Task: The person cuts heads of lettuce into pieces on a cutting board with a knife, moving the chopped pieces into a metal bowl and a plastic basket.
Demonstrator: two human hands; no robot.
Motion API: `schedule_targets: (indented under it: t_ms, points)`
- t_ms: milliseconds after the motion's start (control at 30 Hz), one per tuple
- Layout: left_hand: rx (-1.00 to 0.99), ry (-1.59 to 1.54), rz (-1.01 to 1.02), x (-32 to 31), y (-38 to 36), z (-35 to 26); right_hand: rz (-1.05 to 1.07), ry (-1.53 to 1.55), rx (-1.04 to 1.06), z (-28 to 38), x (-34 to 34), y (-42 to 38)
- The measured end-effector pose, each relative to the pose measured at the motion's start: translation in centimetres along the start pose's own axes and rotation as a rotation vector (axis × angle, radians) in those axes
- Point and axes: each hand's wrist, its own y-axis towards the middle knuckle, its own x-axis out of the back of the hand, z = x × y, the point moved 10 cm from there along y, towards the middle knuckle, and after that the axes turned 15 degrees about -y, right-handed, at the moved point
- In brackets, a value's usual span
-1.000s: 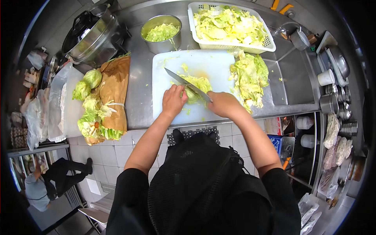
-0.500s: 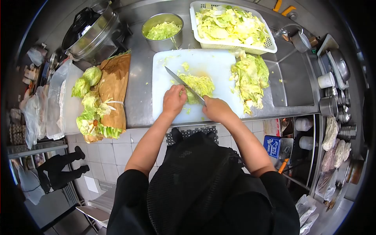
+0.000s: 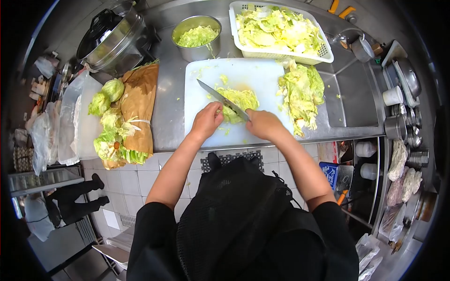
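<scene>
On the white cutting board (image 3: 199,79) lies a pile of shredded lettuce (image 3: 243,97). My right hand (image 3: 263,124) grips the handle of a knife (image 3: 222,99), whose blade slants across the pile with its tip toward the upper left. My left hand (image 3: 206,120) is curled at the pile's left edge, close to the blade, its fingers bent; what lies under them is hidden. Loose lettuce leaves (image 3: 303,91) are heaped over the board's right edge. Behind the board stands a metal pot (image 3: 195,49) with shredded lettuce in it.
A white basket (image 3: 281,57) of lettuce leaves stands behind the board, beside a sink (image 3: 354,96). Left are a brown paper bag (image 3: 140,98), lettuce heads (image 3: 99,103), a plastic bin (image 3: 84,122) and a large metal cooker (image 3: 117,42). Another person's legs (image 3: 77,196) show lower left.
The knife's handle end and my right hand have shifted slightly right, and the blade's flat side shows more. My left hand stays beside the pile. The whole view has shifted a little.
</scene>
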Motion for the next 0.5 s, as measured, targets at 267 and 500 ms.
schedule_targets:
  t_ms: [267, 500]
  points:
    - [-0.046, 0.064, -0.023, -0.4, 0.1, -0.4, -0.011, -0.048, 0.027, 0.7, -0.8, 0.8]
    - [-0.062, 0.029, -0.061, -0.1, -0.4, -0.5, -0.044, -0.042, 0.056, 1.0, 0.8, -1.5]
